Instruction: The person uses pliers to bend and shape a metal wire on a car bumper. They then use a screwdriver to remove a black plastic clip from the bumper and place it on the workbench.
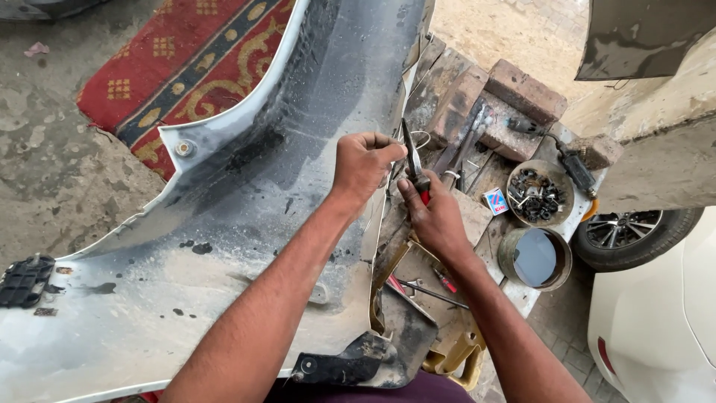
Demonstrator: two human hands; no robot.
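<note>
We see two bare forearms, no sleeves, watch or rings on them. Our left hand (363,160) and right hand (435,218) wear no gloves. Below the forearms, a dark purple garment (418,388) shows at the bottom edge.

The bumper (224,246) is silver-grey, smeared with black grime and dark spots. The pliers (412,160) are black with red handles, and the rug (186,60) is red with gold scrolls and dark blue bands. The car (664,313) is white, the bricks (522,89) reddish brown.
</note>
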